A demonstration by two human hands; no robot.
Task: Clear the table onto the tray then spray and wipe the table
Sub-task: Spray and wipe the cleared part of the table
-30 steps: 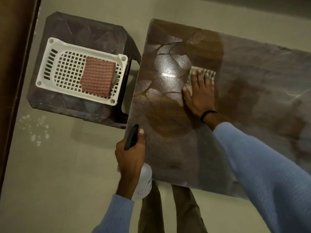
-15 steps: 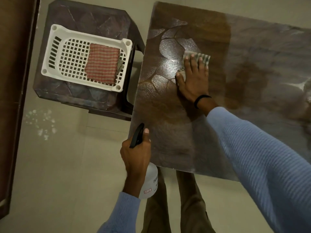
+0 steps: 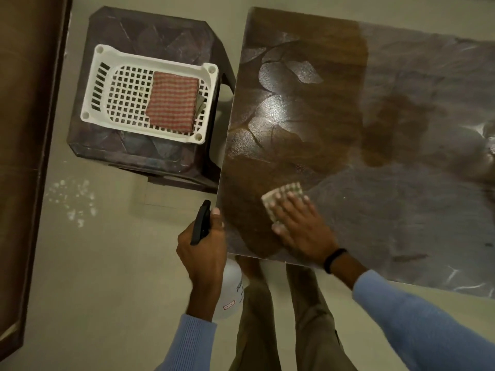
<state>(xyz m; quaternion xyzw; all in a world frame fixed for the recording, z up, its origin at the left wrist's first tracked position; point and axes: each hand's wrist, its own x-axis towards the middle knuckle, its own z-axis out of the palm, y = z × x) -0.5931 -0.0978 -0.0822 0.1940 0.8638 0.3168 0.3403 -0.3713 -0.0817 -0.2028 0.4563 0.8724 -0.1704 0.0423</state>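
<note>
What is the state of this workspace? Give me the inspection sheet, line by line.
Surface: table, left part dark and glossy, right part dull grey.
Job's things: wiping cloth on the table; spray bottle held beside its left edge; tray on a stool, holding a red checked cloth.
Clutter: white specks on the floor.
Grippers: left hand grips the spray bottle; right hand presses flat on the wiping cloth.
Cables: nothing seen.
Surroundings: wooden panel at left.

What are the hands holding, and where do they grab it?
The left hand grips the spray bottle around its neck, just below the black trigger. The right hand holds nothing; it presses flat on the cloth on the table.
</note>
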